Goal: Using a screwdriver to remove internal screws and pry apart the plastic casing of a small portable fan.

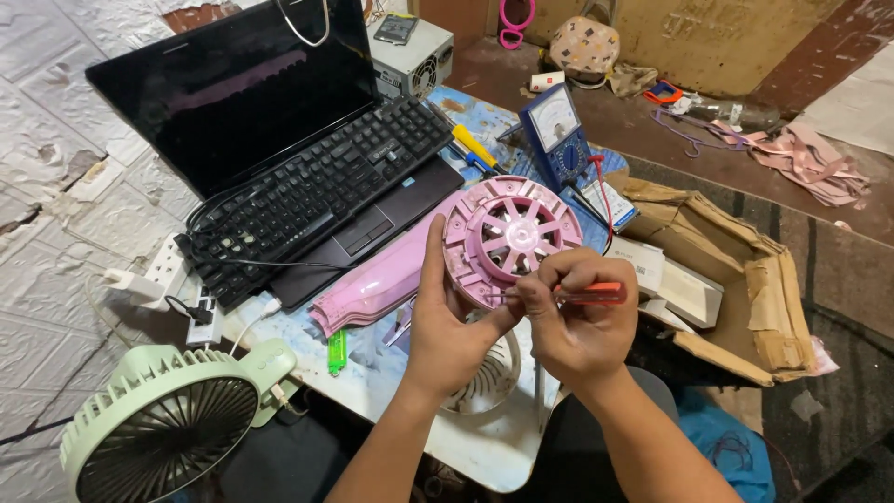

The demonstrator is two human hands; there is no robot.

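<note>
My left hand [444,326] grips a pink fan body [507,237], round and ribbed, held up above the table with its long pink handle [377,284] pointing left. My right hand [577,321] is closed around a screwdriver with a red-orange handle [596,293]; its thin shaft points left and touches the lower edge of the round pink housing. A white fan grille [489,377] lies on the table just under both hands, partly hidden by them.
An open black laptop [279,140] fills the table's left. A blue multimeter [556,135] with red lead stands behind the fan. A green desk fan [163,428] sits front left, a power strip [163,275] beside it, a torn cardboard box [736,298] on the right.
</note>
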